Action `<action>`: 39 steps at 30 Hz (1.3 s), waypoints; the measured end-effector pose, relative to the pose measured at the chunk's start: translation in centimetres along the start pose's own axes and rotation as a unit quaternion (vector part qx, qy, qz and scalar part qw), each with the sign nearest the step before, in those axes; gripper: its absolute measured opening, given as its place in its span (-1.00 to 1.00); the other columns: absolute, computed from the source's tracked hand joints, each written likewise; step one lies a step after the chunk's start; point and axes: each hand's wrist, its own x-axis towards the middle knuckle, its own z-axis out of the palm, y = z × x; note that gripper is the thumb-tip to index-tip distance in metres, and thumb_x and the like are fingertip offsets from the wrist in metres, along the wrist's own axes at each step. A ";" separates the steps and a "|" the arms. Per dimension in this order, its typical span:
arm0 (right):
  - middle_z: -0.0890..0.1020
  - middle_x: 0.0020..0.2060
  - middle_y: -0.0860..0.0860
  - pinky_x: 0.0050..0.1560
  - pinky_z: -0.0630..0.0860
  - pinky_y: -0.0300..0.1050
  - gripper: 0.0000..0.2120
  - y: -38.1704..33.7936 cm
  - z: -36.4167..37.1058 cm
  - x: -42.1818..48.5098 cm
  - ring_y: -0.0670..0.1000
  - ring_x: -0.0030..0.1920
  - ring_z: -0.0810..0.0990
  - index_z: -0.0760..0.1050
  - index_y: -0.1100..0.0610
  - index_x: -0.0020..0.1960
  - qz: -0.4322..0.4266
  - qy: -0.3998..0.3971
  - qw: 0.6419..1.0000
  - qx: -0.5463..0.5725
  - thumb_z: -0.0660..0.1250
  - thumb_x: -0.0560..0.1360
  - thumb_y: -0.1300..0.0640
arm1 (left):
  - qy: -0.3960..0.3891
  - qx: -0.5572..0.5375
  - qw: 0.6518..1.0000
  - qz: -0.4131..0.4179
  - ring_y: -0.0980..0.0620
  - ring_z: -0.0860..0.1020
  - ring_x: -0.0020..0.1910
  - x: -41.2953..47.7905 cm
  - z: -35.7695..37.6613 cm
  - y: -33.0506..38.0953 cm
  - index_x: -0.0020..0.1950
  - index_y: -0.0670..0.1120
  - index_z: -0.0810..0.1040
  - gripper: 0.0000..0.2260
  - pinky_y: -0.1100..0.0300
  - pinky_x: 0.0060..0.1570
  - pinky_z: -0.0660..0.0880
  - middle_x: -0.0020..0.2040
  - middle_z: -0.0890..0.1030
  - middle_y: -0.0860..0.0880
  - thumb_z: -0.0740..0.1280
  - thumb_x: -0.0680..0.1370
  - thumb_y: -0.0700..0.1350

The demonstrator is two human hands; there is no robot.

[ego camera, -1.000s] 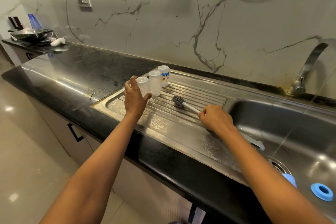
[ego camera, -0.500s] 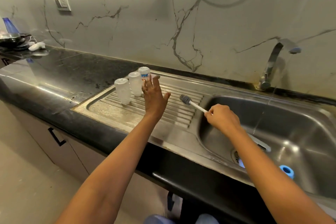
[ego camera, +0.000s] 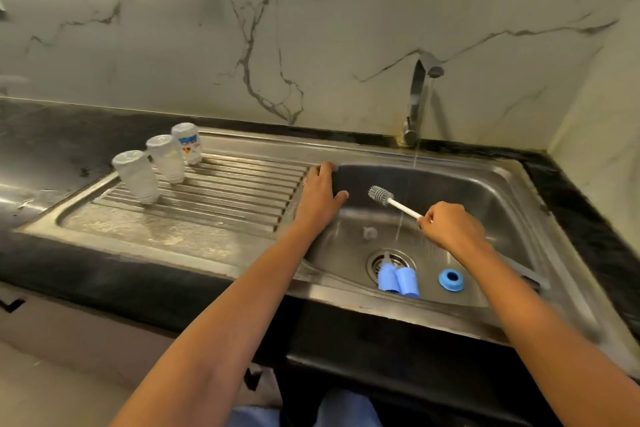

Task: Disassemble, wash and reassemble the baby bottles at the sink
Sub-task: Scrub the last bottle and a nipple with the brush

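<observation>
Three clear baby bottles stand upside down on the ribbed drainboard point(ego camera: 214, 198): a near one point(ego camera: 135, 176), a middle one point(ego camera: 165, 159) and a far one with a printed label point(ego camera: 187, 143). My left hand point(ego camera: 319, 196) hovers open with spread fingers over the basin's left rim. My right hand point(ego camera: 450, 227) grips the white handle of a grey bottle brush point(ego camera: 381, 194), held over the basin. Two blue caps point(ego camera: 398, 280) lie by the drain, a blue screw ring point(ego camera: 451, 280) to their right. A small clear part point(ego camera: 370, 232) lies on the basin floor.
The tap point(ego camera: 419, 94) at the back runs a thin stream into the steel sink point(ego camera: 485, 184). Black countertop point(ego camera: 52, 128) surrounds the sink, and a marble wall rises behind. A grey handle-like piece point(ego camera: 526, 272) lies under my right forearm.
My left hand has left the bottles and moved right to the basin's edge. My right hand has carried the brush from the drainboard out over the basin. My view has turned right.
</observation>
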 end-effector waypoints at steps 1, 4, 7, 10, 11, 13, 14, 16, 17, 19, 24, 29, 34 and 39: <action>0.58 -0.25 0.05 -0.23 0.44 -0.11 -0.79 0.8 -0.1 0.0 0.12 -0.21 0.57 0.56 0.09 -0.10 0.009 -0.002 1.000 -0.005 0.22 0.54 0.01 | -0.015 0.012 1.000 0.001 -0.10 0.42 0.27 0.2 0.9 0.3 0.35 -0.09 0.35 -0.54 0.05 0.29 0.35 0.31 0.39 -0.12 0.41 0.51 -0.09; 0.62 -0.19 0.08 -0.20 0.48 -0.09 -0.78 2.8 0.2 0.1 0.14 -0.15 0.60 0.55 0.11 -0.12 0.027 -0.006 1.000 -0.010 0.20 0.53 0.01 | -0.070 0.029 0.997 -0.018 -0.15 0.43 0.24 0.9 3.5 0.7 0.34 -0.10 0.36 -0.54 0.00 0.25 0.40 0.29 0.41 -0.14 0.42 0.50 -0.10; 0.62 -0.23 0.08 -0.19 0.50 -0.08 -0.76 4.0 0.9 0.2 0.14 -0.17 0.62 0.46 0.09 -0.24 0.037 -0.021 0.999 -0.010 0.19 0.54 0.00 | -0.132 0.054 0.989 -0.045 -0.18 0.42 0.28 1.6 6.3 0.4 0.39 -0.09 0.38 -0.51 0.01 0.28 0.39 0.30 0.41 -0.16 0.42 0.50 -0.11; 0.51 -0.37 0.02 -0.28 0.43 -0.12 -0.70 4.5 1.4 0.7 0.11 -0.30 0.53 0.34 0.05 -0.36 0.049 -0.031 0.998 -0.018 0.19 0.54 0.03 | -0.185 0.080 0.978 -0.057 -0.19 0.41 0.32 2.2 9.0 0.3 0.44 -0.07 0.38 -0.49 0.04 0.31 0.36 0.34 0.40 -0.19 0.40 0.50 -0.15; 0.48 -0.39 0.01 -0.30 0.41 -0.14 -0.69 4.6 1.5 0.8 0.10 -0.31 0.50 0.32 0.05 -0.38 0.052 -0.030 0.998 -0.021 0.19 0.54 0.04 | -0.201 0.084 0.974 -0.063 -0.19 0.41 0.32 2.4 9.9 0.2 0.44 -0.07 0.39 -0.49 0.05 0.31 0.36 0.35 0.39 -0.19 0.40 0.50 -0.16; 0.46 -0.40 0.01 -0.31 0.39 -0.14 -0.70 4.6 1.4 0.9 0.10 -0.31 0.49 0.35 0.06 -0.36 0.052 -0.030 0.998 -0.029 0.18 0.54 0.04 | -0.229 0.096 0.966 -0.076 -0.17 0.42 0.32 2.7 11.5 -0.2 0.44 -0.06 0.38 -0.50 0.06 0.29 0.37 0.37 0.37 -0.17 0.39 0.51 -0.15; 0.46 -0.39 0.01 -0.31 0.38 -0.14 -0.73 4.6 1.5 1.0 0.09 -0.30 0.49 0.38 0.07 -0.32 0.047 -0.029 0.998 -0.034 0.19 0.55 0.04 | -0.242 0.112 0.961 -0.076 -0.16 0.42 0.32 2.8 12.1 -0.4 0.43 -0.06 0.38 -0.52 0.07 0.28 0.37 0.37 0.38 -0.16 0.37 0.52 -0.15; 0.49 -0.35 0.01 -0.30 0.37 -0.14 -0.78 4.5 1.7 1.1 0.09 -0.27 0.50 0.43 0.08 -0.24 0.037 -0.028 0.998 -0.039 0.19 0.55 0.03 | -0.264 0.144 0.951 -0.071 -0.15 0.42 0.33 3.2 13.2 -1.0 0.42 -0.06 0.39 -0.54 0.06 0.30 0.39 0.38 0.40 -0.15 0.35 0.53 -0.15; 0.49 -0.33 0.01 -0.30 0.37 -0.14 -0.79 4.5 1.8 1.1 0.08 -0.26 0.50 0.44 0.07 -0.22 0.034 -0.029 0.998 -0.039 0.20 0.55 0.03 | -0.274 0.154 0.947 -0.073 -0.14 0.42 0.34 3.3 13.6 -1.3 0.42 -0.07 0.39 -0.55 0.04 0.31 0.39 0.38 0.41 -0.15 0.34 0.53 -0.16; 0.50 -0.32 0.00 -0.29 0.36 -0.14 -0.80 4.6 2.1 1.3 0.07 -0.25 0.50 0.46 0.07 -0.20 0.031 -0.033 0.998 -0.039 0.19 0.55 0.03 | -0.291 0.173 0.938 -0.070 -0.15 0.43 0.34 3.7 14.6 -1.7 0.41 -0.09 0.39 -0.57 0.01 0.31 0.41 0.38 0.41 -0.15 0.32 0.54 -0.17; 0.57 -0.26 0.03 -0.22 0.47 -0.11 -0.79 4.9 2.7 1.5 0.08 -0.21 0.57 0.49 0.07 -0.17 0.019 -0.038 0.999 -0.031 0.18 0.56 0.01 | -0.314 0.211 0.925 -0.043 -0.17 0.47 0.30 4.3 16.7 -2.2 0.42 -0.07 0.37 -0.59 0.00 0.24 0.46 0.36 0.39 -0.14 0.24 0.58 -0.24; 0.63 -0.16 0.04 -0.12 0.53 -0.09 -0.79 4.7 2.7 1.4 0.07 -0.11 0.64 0.51 0.08 -0.11 0.026 -0.045 0.998 -0.029 0.17 0.57 0.01 | -0.327 0.240 0.914 -0.027 -0.22 0.45 0.31 4.7 18.8 -3.3 0.42 -0.12 0.36 -0.66 0.00 0.28 0.40 0.37 0.34 -0.20 0.16 0.63 -0.21; 0.56 -0.20 0.01 -0.21 0.42 -0.14 -0.83 4.6 2.4 1.2 0.05 -0.20 0.52 0.44 0.05 -0.14 0.034 -0.043 0.997 -0.046 0.15 0.58 0.03 | -0.257 0.118 0.955 -0.089 -0.24 0.53 0.15 4.9 19.3 -3.1 0.24 -0.15 0.46 -0.74 0.00 0.12 0.48 0.20 0.48 -0.22 0.18 0.57 -0.26; 0.61 0.01 0.04 -0.17 0.36 -0.15 -0.80 4.7 1.3 1.0 0.08 0.02 0.61 0.52 0.09 0.06 0.079 0.002 0.992 -0.094 0.13 0.60 0.10 | -0.148 -0.297 0.921 -0.206 -0.05 0.56 -0.31 6.1 18.0 1.0 -0.11 -0.12 0.48 -0.87 0.20 -0.32 0.56 -0.15 0.60 -0.16 0.24 0.50 -0.34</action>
